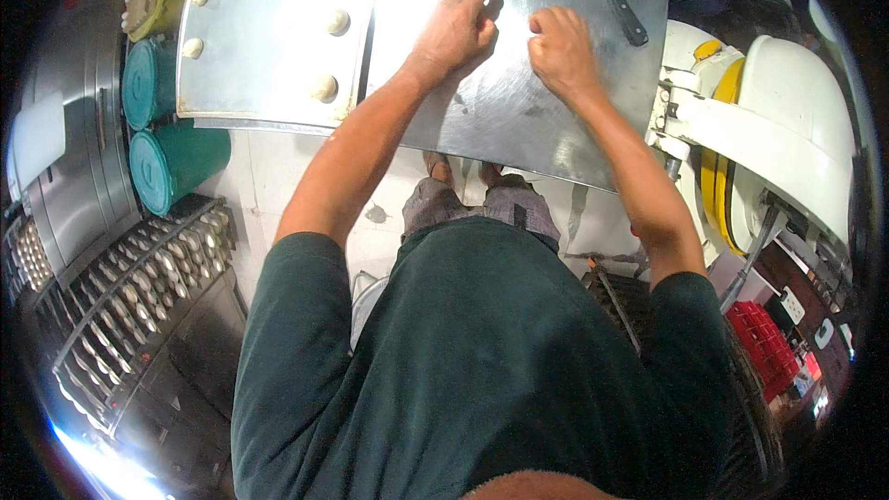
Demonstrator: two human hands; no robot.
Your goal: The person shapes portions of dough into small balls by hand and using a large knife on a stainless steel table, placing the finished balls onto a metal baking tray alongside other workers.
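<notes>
Over the bare metal tabletop (519, 125), my left hand (460, 30) is curled with its fingers bent in. My right hand (561, 48) is closed in a fist a short way to its right. What either hand holds, if anything, is hidden by the fingers. To the left, several round pale dough balls (337, 21) sit spaced apart on a flat metal tray (264, 56). Right of my right hand lies a knife (622, 7) with a black handle.
Two green lidded bins (156, 171) and a yellow container (159, 0) stand left of the tray. A rack of trays (139, 296) is at lower left. A large white machine (787, 111) with yellow parts stands beside the table's right edge, above a red crate (761, 347).
</notes>
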